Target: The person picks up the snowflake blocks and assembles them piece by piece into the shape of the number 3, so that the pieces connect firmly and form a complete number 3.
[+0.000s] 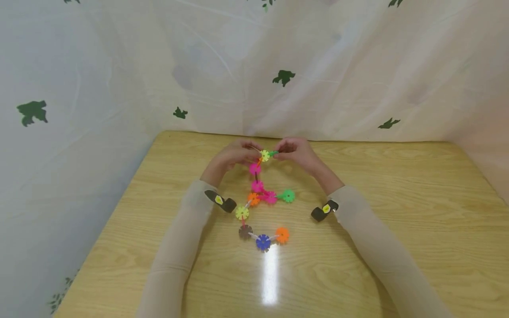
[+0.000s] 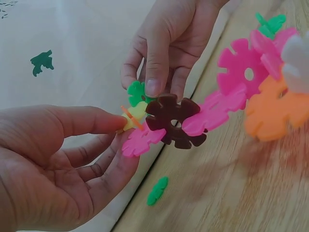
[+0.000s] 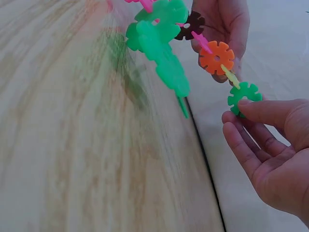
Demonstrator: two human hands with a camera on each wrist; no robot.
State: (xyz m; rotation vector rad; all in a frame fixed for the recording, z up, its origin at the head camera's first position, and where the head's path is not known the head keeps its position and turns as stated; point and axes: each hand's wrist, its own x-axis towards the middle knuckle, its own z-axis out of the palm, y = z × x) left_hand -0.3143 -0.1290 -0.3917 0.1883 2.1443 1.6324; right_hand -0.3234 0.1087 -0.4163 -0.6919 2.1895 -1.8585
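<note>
A chain of notched plastic snowflake discs in several colours winds over the table. At its far end, my left hand (image 1: 238, 154) pinches the yellow disc (image 2: 136, 112) between thumb and fingers. My right hand (image 1: 297, 152) holds a green disc (image 3: 245, 96) by its rim; this disc meets the yellow one. An orange disc (image 3: 217, 58) joins the yellow disc to a pink disc (image 1: 255, 168). The brown disc (image 2: 173, 121) follows, then more pink discs. In the right wrist view the left hand is partly hidden behind the chain.
The chain's near part holds a lower yellow disc (image 1: 242, 213), a dark disc (image 1: 245, 232), a blue disc (image 1: 263, 242) and an end orange disc (image 1: 282, 235). A green disc (image 1: 288, 196) ends a side branch. Behind the wooden table (image 1: 397, 212) hangs a pale curtain (image 1: 338, 88).
</note>
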